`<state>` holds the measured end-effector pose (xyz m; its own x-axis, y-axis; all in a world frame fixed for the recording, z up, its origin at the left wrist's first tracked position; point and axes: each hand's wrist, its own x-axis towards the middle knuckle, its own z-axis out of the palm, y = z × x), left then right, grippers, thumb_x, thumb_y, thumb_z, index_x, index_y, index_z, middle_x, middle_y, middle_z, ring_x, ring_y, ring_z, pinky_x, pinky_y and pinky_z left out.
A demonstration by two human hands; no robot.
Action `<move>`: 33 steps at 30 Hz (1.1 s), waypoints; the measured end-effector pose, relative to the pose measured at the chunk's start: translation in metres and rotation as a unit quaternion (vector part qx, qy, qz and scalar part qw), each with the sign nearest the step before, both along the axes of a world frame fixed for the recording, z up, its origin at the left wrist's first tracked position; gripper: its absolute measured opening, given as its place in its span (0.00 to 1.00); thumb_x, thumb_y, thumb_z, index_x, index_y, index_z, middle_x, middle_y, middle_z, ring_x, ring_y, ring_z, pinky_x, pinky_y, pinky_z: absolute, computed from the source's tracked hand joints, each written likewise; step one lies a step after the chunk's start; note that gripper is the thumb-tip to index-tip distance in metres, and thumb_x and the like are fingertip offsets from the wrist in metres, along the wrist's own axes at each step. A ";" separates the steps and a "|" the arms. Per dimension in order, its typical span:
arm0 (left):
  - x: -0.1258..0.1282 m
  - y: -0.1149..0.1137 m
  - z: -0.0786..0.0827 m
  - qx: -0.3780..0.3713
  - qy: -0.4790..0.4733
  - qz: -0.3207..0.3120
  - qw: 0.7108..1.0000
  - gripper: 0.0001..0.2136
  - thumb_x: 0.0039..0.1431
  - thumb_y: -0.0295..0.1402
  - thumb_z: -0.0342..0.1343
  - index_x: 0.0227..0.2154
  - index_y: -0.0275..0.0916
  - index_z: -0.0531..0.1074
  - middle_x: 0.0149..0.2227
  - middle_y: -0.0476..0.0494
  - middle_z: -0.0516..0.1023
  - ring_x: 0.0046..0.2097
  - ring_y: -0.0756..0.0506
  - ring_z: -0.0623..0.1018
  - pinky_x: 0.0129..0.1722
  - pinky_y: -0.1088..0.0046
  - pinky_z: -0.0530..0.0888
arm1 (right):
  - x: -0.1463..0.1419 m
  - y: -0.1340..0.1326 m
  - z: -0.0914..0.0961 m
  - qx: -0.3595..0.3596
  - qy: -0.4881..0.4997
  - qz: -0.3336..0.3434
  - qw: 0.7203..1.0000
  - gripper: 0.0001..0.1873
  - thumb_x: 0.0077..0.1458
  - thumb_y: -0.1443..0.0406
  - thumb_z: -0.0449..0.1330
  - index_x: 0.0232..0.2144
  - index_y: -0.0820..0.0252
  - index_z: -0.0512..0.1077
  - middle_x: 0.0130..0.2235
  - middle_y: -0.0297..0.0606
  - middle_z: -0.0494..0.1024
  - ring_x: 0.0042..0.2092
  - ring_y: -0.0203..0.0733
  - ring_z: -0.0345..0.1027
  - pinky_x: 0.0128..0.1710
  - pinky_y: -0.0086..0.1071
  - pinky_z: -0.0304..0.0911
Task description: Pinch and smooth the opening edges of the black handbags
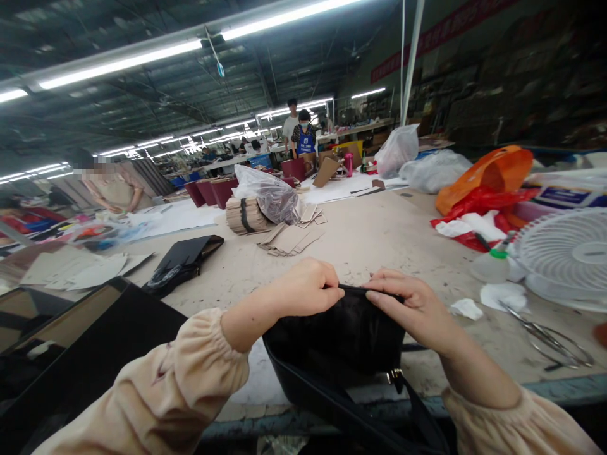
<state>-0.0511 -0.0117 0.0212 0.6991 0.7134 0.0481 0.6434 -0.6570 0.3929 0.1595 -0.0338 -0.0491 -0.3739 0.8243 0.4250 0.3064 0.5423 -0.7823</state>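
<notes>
A black bag (351, 328) stands at the near table edge, its dark lining facing me and a strap with a metal buckle hanging over the edge. My left hand (308, 287) is closed, pinching the bag's upper rim between thumb and fingers. A short way to the right, my right hand (412, 303) grips the same rim, thumb on the near side and fingers over the far side. The bag's far side is hidden. Another black bag (183, 259) lies on the table to the left.
Open black boxes (109, 316) fill the near left. Stacked cardboard pieces (246, 216) lie mid-table, with plastic over some. Scissors (545, 335), a white fan (569, 253), a green-necked bottle (493, 262) and an orange bag (488, 174) are on the right. Other people stand farther back.
</notes>
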 end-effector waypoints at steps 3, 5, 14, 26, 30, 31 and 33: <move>0.000 0.001 0.000 0.003 0.009 0.006 1.000 0.11 0.55 0.28 0.53 0.18 0.35 0.70 0.23 0.49 0.70 0.28 0.52 0.69 0.33 0.77 0.67 | 0.002 0.000 0.001 0.003 -0.004 0.014 1.000 0.10 0.56 0.61 0.57 0.35 0.58 0.77 0.34 0.38 0.75 0.37 0.40 0.69 0.38 0.32 0.63; -0.001 0.003 -0.001 0.002 0.009 0.003 1.000 0.11 0.55 0.29 0.53 0.18 0.35 0.70 0.23 0.49 0.71 0.28 0.52 0.70 0.33 0.77 0.67 | 0.004 0.000 0.001 -0.002 -0.007 0.013 1.000 0.09 0.55 0.62 0.58 0.35 0.58 0.77 0.35 0.38 0.75 0.38 0.40 0.69 0.39 0.32 0.63; -0.005 0.002 -0.001 -0.006 -0.008 -0.064 0.998 0.11 0.54 0.40 0.59 0.34 0.38 0.78 0.33 0.47 0.77 0.37 0.48 0.75 0.39 0.75 0.69 | 0.004 0.005 0.001 -0.026 -0.035 -0.004 0.999 0.12 0.49 0.68 0.59 0.38 0.57 0.76 0.38 0.36 0.77 0.41 0.41 0.70 0.42 0.33 0.63; -0.002 0.006 0.000 0.000 0.005 -0.167 0.986 0.05 0.56 0.33 0.58 0.29 0.39 0.78 0.51 0.43 0.70 0.51 0.46 0.71 0.57 0.69 0.63 | 0.008 0.003 0.002 -0.043 -0.028 0.018 0.999 0.16 0.48 0.63 0.63 0.42 0.56 0.76 0.41 0.36 0.77 0.44 0.42 0.69 0.45 0.34 0.63; 0.000 0.001 0.003 0.022 0.023 -0.131 0.991 0.09 0.56 0.36 0.58 0.26 0.37 0.77 0.51 0.40 0.68 0.51 0.44 0.71 0.56 0.66 0.64 | 0.011 0.004 -0.003 -0.033 -0.021 -0.044 0.998 0.22 0.47 0.60 0.65 0.47 0.56 0.73 0.38 0.35 0.75 0.40 0.40 0.68 0.43 0.34 0.63; 0.001 -0.003 0.004 0.035 0.035 -0.111 0.993 0.10 0.57 0.38 0.57 0.26 0.37 0.77 0.50 0.40 0.68 0.50 0.44 0.71 0.55 0.65 0.65 | 0.011 0.005 -0.003 -0.027 -0.020 -0.052 0.998 0.23 0.47 0.60 0.65 0.47 0.56 0.72 0.37 0.34 0.74 0.39 0.40 0.68 0.43 0.34 0.63; 0.004 -0.012 0.009 0.073 0.067 -0.070 0.993 0.12 0.58 0.40 0.55 0.30 0.37 0.77 0.49 0.39 0.68 0.49 0.42 0.70 0.54 0.61 0.65 | 0.009 0.005 -0.002 -0.023 -0.020 -0.046 0.998 0.24 0.46 0.61 0.65 0.48 0.57 0.72 0.36 0.34 0.74 0.38 0.39 0.67 0.42 0.33 0.63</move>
